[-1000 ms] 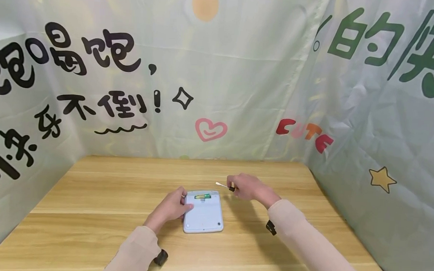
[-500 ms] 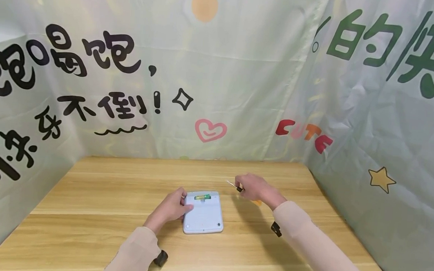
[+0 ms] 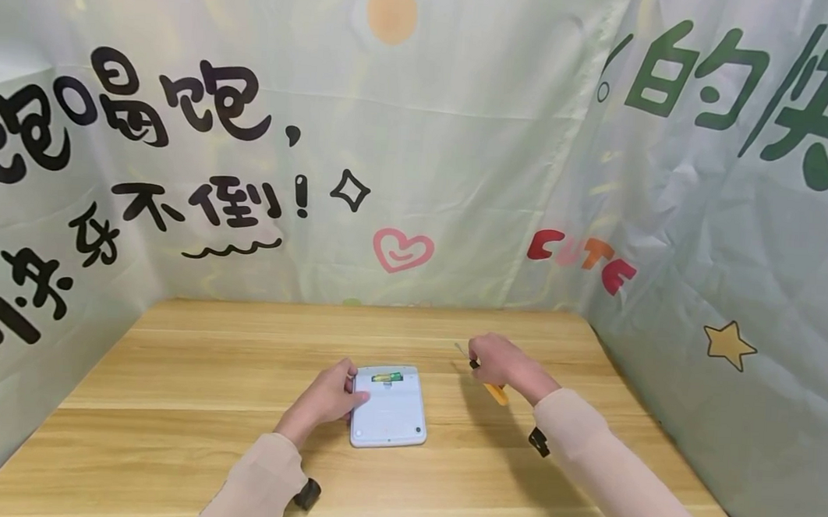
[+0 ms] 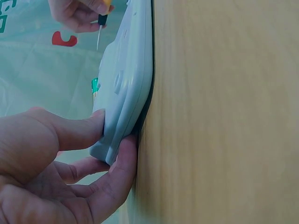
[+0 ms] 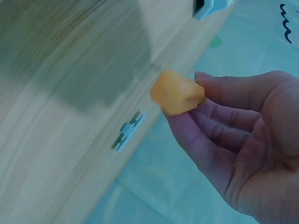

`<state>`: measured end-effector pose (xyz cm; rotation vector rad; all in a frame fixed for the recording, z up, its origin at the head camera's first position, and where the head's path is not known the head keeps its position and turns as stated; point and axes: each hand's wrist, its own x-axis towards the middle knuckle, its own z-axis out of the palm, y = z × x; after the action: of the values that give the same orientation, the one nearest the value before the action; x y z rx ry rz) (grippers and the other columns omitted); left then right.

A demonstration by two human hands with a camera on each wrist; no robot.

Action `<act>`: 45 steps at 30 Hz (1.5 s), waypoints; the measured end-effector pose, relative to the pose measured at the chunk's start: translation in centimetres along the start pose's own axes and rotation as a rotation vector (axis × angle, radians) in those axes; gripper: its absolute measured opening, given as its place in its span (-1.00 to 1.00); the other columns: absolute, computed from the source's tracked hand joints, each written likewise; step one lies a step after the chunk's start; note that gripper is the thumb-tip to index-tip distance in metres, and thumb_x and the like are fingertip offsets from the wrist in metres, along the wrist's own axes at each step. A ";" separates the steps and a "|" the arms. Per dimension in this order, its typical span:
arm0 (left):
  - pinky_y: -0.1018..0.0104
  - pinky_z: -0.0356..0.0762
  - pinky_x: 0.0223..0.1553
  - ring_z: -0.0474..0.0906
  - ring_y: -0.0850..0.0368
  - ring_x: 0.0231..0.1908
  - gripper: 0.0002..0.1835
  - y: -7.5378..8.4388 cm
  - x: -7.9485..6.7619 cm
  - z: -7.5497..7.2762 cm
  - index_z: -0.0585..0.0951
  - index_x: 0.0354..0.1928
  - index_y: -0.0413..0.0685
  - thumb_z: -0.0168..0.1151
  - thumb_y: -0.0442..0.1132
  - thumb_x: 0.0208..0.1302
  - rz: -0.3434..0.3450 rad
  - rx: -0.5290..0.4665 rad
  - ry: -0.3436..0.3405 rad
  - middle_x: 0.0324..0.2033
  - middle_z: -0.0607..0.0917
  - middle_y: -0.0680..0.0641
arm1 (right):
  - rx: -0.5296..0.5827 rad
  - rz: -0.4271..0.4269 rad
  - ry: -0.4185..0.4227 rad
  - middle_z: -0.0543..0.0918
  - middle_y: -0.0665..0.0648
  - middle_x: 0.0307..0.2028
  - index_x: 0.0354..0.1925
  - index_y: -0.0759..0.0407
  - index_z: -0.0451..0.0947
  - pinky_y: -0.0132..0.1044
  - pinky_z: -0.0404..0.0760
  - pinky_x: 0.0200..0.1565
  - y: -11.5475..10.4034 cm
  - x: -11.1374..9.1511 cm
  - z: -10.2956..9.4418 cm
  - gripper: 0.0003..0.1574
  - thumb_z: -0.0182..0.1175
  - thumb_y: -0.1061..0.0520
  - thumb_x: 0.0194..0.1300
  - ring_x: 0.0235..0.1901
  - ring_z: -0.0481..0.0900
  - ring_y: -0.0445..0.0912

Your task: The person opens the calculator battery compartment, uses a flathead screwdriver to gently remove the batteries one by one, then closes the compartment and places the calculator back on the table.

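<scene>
A pale blue calculator point(image 3: 388, 413) lies back up on the wooden table, a green battery point(image 3: 387, 377) showing in its open compartment. My left hand point(image 3: 330, 389) grips its left edge, thumb on the back face and fingers at the side and underneath, as the left wrist view shows. To the right, above the table, my right hand point(image 3: 503, 360) pinches a screwdriver with an orange handle point(image 5: 175, 93), a black collar point(image 4: 102, 19) and a thin metal shaft point(image 4: 98, 38). Its tip points up and left, away from the calculator.
In the right wrist view a small pale piece with a tab point(image 5: 127, 129), like a battery cover, lies on the table near the back edge. Printed cloth walls point(image 3: 446, 174) stand behind the table point(image 3: 240, 359) and along its sides.
My right hand has moved right with the screwdriver, away from the calculator, and more of the orange handle now shows. My left hand and the calculator have stayed in place.
</scene>
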<state>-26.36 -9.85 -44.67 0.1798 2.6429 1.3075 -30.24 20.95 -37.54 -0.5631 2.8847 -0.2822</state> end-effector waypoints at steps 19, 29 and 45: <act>0.30 0.64 -0.37 0.54 0.07 -0.31 -0.58 -0.1 0.0 0.0 0.44 0.18 -0.25 0.35 -0.29 0.39 -0.005 0.004 0.000 -0.17 0.56 -0.17 | 0.094 0.103 -0.020 0.25 -0.04 -0.79 -0.69 0.04 0.17 -0.39 0.58 -0.64 2.1 -1.5 0.2 -0.38 0.25 0.39 0.34 -0.73 0.58 -0.05; 0.30 0.65 -0.37 0.54 0.08 -0.32 -0.58 -0.1 0.2 0.0 0.44 0.17 -0.26 0.36 -0.30 0.38 -0.005 0.001 0.004 -0.18 0.56 -0.16 | 0.114 0.130 -0.002 0.24 -0.05 -0.80 -0.73 0.02 0.13 -0.47 0.44 -0.70 3.5 -2.1 0.4 -0.37 0.18 0.44 0.27 -0.77 0.45 -0.14; 0.30 0.66 -0.36 0.54 0.07 -0.31 -0.57 0.0 0.2 0.0 0.45 0.18 -0.26 0.37 -0.30 0.37 -0.015 -0.002 0.000 -0.19 0.54 -0.16 | 0.131 0.162 0.032 0.12 -0.08 -0.76 -0.68 -0.04 0.02 -0.47 0.43 -0.71 7.0 -3.3 1.4 -0.36 0.14 0.46 0.19 -0.77 0.39 -0.19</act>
<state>-26.55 -9.79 -44.70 0.1595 2.6377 1.3054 -29.38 28.36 -39.89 -0.3035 2.8936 -0.4539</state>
